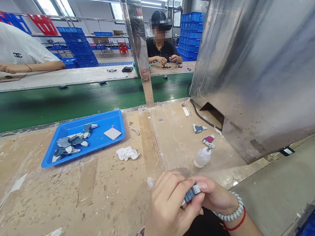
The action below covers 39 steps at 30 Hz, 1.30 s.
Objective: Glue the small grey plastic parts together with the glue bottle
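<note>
A small blue-grey plastic part (191, 193) with a light grey end sits between my two hands, low in the view. The fingers of my left hand (169, 201) are wrapped round it from the left. My right hand (215, 193) pinches its light end, thumb on top; the other right fingers are mostly hidden. Beyond the hands stands a translucent squeeze bottle (202, 157) with a thin tip. A dark red and white part (208, 141) lies by that tip, and a blue-grey and white part (199, 128) lies a little farther off.
On the left a blue tray (100, 152) carries several grey parts and a pale square pad (112, 133). Crumpled white tissue (127, 153) lies beside it. A metal housing (255, 69) fills the right. Past a green conveyor (103, 100), two people sit working.
</note>
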Each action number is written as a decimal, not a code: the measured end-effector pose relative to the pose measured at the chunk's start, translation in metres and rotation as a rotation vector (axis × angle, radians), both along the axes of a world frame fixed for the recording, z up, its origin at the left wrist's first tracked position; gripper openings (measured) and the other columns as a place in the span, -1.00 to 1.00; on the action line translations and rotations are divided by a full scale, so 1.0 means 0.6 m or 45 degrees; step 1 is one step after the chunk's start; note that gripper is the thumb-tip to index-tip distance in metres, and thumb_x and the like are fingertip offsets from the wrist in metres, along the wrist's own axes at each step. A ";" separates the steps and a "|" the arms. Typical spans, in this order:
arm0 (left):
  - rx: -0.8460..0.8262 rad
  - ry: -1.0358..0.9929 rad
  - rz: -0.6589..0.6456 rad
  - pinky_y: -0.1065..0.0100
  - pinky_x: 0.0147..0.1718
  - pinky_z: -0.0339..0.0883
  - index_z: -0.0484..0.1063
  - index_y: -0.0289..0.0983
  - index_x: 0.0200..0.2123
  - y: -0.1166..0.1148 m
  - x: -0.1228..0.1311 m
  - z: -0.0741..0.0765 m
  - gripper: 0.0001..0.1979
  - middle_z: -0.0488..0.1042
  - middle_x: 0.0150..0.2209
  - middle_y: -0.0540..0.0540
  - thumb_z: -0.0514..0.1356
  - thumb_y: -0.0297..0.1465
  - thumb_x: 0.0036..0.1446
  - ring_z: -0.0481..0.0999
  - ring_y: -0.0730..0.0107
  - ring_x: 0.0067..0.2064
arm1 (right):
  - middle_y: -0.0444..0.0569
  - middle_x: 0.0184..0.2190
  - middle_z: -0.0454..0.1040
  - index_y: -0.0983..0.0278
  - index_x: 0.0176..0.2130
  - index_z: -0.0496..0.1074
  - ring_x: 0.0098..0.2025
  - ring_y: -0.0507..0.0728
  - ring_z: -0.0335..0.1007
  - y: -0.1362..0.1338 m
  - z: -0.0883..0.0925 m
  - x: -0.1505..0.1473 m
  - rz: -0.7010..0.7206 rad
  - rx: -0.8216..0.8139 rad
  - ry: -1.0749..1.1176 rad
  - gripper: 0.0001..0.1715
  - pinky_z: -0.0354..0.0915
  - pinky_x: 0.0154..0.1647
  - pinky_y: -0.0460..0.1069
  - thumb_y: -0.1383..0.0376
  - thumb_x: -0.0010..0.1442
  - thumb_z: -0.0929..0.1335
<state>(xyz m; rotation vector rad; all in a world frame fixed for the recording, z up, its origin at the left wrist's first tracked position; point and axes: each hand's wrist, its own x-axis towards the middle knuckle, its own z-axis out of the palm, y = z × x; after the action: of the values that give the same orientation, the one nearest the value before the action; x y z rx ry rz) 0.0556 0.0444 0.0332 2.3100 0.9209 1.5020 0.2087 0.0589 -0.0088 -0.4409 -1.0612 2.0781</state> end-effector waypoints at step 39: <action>-0.016 0.010 0.026 0.28 -0.34 0.36 0.46 -0.27 -0.18 0.002 0.002 0.005 -0.94 0.50 -0.35 -0.10 0.25 -0.44 0.27 0.48 0.27 -0.30 | -0.13 -0.62 0.33 0.37 -0.44 0.43 -0.65 -0.04 0.18 0.000 -0.001 0.001 -0.013 0.023 -0.001 -0.50 0.10 -0.67 -0.15 -0.03 0.16 0.35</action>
<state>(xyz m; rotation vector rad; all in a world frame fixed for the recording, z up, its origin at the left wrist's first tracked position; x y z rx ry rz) 0.0565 0.0457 0.0359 2.3062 0.9559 1.4921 0.2091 0.0587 -0.0095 -0.4374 -1.0754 2.0580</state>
